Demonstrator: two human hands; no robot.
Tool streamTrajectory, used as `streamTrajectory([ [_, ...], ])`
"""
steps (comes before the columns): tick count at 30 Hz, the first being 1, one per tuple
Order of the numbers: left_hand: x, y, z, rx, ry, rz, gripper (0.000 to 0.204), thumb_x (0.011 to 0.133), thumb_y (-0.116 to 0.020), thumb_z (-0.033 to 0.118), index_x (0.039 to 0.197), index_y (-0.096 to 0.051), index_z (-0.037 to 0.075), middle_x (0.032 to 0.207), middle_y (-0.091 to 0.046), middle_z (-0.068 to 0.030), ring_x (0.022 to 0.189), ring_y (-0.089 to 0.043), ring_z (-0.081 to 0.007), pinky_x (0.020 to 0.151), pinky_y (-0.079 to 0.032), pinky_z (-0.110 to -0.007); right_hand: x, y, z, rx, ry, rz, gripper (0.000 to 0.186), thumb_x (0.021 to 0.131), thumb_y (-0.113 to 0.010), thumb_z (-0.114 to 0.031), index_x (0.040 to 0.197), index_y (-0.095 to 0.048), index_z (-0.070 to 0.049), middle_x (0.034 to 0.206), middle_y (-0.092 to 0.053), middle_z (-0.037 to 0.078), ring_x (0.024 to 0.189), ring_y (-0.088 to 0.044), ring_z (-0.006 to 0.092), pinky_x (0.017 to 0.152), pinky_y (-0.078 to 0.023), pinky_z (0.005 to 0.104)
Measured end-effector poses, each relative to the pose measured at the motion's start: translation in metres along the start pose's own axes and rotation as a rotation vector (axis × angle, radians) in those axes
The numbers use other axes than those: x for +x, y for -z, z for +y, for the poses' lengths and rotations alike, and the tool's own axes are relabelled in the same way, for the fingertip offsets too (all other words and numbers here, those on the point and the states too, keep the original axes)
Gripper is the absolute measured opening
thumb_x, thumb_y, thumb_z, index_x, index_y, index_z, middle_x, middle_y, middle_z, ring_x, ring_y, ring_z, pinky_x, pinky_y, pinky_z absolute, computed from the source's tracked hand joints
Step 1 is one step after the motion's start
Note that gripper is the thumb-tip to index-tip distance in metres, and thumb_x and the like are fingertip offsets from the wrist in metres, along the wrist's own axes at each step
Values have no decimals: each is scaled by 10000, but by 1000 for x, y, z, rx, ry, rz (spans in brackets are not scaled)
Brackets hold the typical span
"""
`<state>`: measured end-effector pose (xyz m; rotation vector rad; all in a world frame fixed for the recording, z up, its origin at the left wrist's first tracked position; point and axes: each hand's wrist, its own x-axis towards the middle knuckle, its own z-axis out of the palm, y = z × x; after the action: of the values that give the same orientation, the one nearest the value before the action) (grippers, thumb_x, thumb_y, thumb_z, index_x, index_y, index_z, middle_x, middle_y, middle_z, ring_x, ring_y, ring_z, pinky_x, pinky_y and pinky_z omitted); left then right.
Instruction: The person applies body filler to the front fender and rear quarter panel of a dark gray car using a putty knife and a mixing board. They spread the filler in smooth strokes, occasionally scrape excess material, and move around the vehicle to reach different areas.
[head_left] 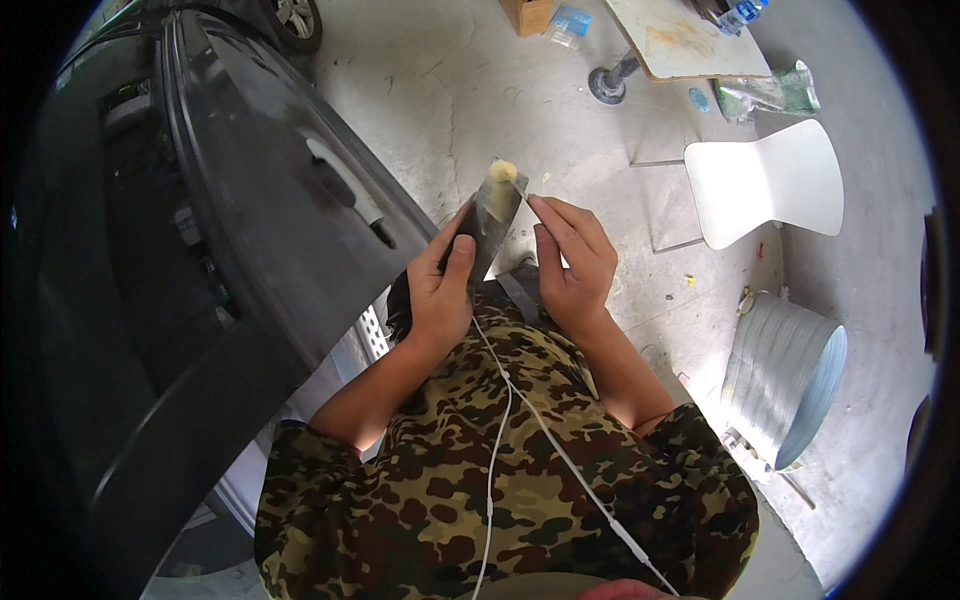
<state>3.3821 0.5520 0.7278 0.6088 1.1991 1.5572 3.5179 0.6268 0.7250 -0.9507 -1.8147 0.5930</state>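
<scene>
My left hand grips a dark, flat, narrow plate in front of my body, thumb lying on top. Toward the plate's far end sits a lump of pale yellow paste, with a thinner smear below it. My right hand pinches a thin scraper, seen almost edge-on, between thumb and fingers. Its edge meets the plate's right side beside the paste; whether it touches the paste I cannot tell. Much of the scraper is hidden by its angle and my fingers.
A dark car door with its handle stands close on my left. On the right are a white chair and a ribbed grey drum on its side. A stained table stands far right. White earphone cable hangs down my front.
</scene>
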Motion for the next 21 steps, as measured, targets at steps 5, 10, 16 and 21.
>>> streamTrajectory([
  [5, -16, -10, 3, 189, -8, -18, 485, 1031, -494, 263, 1365, -468, -89, 1292, -574, -136, 1166, -518, -146, 1011, -391, -267, -8, 29, -2, 85, 23, -100, 293, 797, -649, 63, 1074, -698, -20, 988, -692, 124, 844, -658, 253, 720, -526, 300],
  [10, -18, -3, 0, 208, -28, 49, 504, 1019, -522, 296, 1363, -483, -71, 1251, -599, -116, 1105, -543, -133, 977, -407, -256, -6, 54, 3, 451, -393, -191, 227, 927, -573, -52, 1121, -677, 2, 1060, -682, 103, 938, -634, 156, 844, -482, 255],
  [16, -79, 61, 6, -30, -1, 176, 463, 989, -575, 265, 1274, -537, -98, 1186, -623, -145, 1092, -595, -217, 965, -457, -339, -15, 47, 11, 775, -674, -237, 264, 925, -589, -75, 1156, -655, 33, 1034, -668, 42, 944, -589, 104, 855, -470, 244],
  [21, -159, 104, 23, -90, -152, 233, 444, 974, -577, 227, 1234, -539, -131, 1192, -616, -218, 1111, -603, -312, 1003, -454, -443, -20, 22, 12, 847, -757, -261, 304, 920, -589, -88, 1182, -640, 55, 1065, -677, 78, 961, -607, 139, 891, -467, 264],
])
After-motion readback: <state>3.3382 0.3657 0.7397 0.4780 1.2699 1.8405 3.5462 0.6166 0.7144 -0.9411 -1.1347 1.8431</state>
